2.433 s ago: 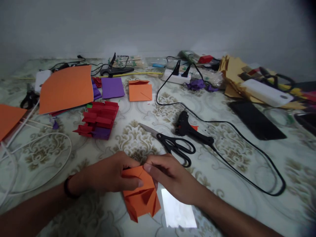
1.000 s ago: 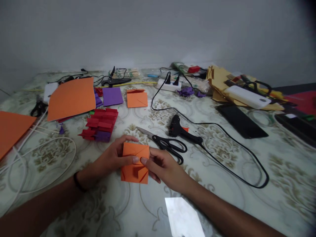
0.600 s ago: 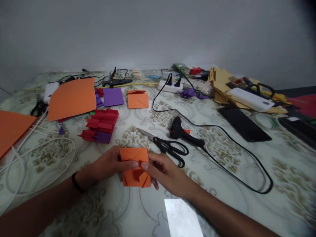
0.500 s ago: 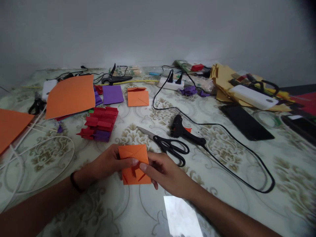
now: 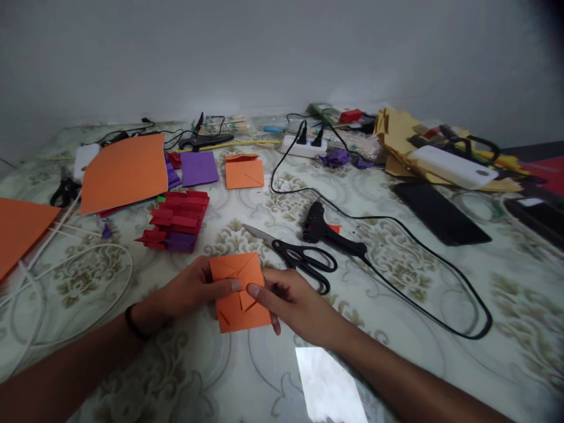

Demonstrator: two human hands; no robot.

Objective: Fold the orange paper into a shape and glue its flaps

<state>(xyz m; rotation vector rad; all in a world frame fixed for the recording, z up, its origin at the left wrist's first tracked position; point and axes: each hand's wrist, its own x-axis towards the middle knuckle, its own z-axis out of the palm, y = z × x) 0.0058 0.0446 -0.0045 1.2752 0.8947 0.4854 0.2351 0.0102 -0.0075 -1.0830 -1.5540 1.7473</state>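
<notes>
Between my hands is a folded orange paper (image 5: 238, 267), creased, with a small flap near its middle. My left hand (image 5: 194, 288) grips its left side, thumb on top and the other fingers behind it. From the right, my right hand (image 5: 295, 302) holds the same paper, its thumb by the flap and most fingertips hidden underneath. Black-handled scissors (image 5: 304, 258) lie beyond my right hand. Up and left of the paper sits a folded red and purple paper piece (image 5: 180, 220).
A black glue gun (image 5: 330, 232) with a looping cord lies right of the scissors. Farther back are a purple square (image 5: 199, 168), an orange folded square (image 5: 244, 174) and a white power strip (image 5: 304, 145). A black phone (image 5: 440, 212) lies at right, large orange sheets (image 5: 126, 173) at left.
The orange paper has tilted slightly between my hands. Both thumbs have shifted a little to the left and up on it. The whole view has moved slightly.
</notes>
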